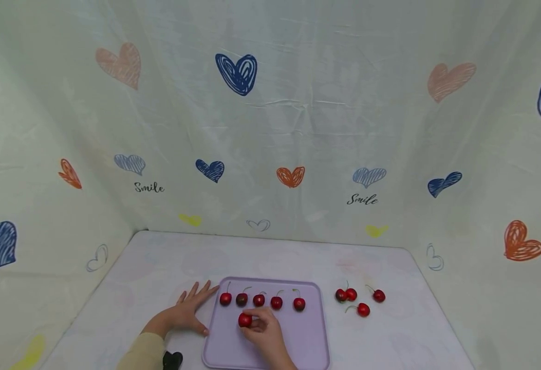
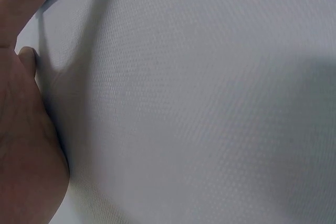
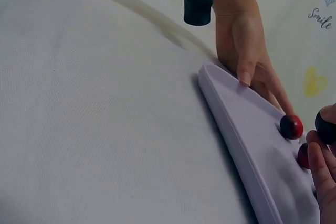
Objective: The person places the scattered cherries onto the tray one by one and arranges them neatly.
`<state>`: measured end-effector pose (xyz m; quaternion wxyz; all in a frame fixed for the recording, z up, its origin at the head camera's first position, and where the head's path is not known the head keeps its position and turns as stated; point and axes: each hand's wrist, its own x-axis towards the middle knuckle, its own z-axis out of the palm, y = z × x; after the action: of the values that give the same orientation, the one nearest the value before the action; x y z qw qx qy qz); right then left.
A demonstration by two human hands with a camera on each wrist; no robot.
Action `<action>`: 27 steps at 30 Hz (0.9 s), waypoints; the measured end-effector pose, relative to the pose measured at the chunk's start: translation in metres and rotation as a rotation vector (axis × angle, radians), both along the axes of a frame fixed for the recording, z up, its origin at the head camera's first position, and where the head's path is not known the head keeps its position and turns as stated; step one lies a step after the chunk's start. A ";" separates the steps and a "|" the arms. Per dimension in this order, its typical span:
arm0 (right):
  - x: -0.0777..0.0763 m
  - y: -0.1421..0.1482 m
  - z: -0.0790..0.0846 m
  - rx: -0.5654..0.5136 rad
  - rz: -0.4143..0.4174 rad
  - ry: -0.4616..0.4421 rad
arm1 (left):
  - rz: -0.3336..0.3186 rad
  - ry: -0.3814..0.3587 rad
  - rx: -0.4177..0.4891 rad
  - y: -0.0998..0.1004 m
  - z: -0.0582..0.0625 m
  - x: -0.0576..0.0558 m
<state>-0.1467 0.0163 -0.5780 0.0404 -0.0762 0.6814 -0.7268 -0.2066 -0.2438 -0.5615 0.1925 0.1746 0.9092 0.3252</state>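
On the table lies a flat lilac tray (image 1: 221,347). Near its far edge, several dark red cherries (image 1: 259,300) form a row, stems pointing mostly away. My right hand (image 1: 270,331) pinches another red cherry (image 1: 245,320) between thumb and fingers, over the tray just in front of the row; in the right wrist view this held cherry (image 3: 326,126) looks dark at the frame's edge. My left hand (image 1: 188,312) lies with fingers spread at the tray's left side, thumb and a fingertip at the rim. Only part of the left palm (image 2: 26,145) shows in the left wrist view.
Right of the tray, several loose cherries (image 1: 363,310) with stems lie on the white tabletop (image 1: 390,339). A pale cloth backdrop (image 1: 270,133) printed with hearts rises behind the table. The black wrist camera (image 3: 198,1) sits at my left wrist.
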 end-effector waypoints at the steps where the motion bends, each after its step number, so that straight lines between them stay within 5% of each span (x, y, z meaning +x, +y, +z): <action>1: 0.000 -0.004 0.000 -0.006 -0.004 -0.022 | 0.000 0.000 0.000 0.000 0.000 0.000; 8: -0.002 -0.026 -0.012 0.001 -0.050 -0.140 | -0.007 0.008 0.010 0.000 -0.002 -0.001; 27: 0.006 -0.052 -0.013 0.289 -0.076 -0.098 | -0.004 0.021 0.007 0.001 0.003 0.002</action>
<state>-0.1409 -0.0352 -0.5914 0.0568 -0.0080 0.7784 -0.6251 -0.2042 -0.2430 -0.5586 0.1832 0.1806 0.9096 0.3262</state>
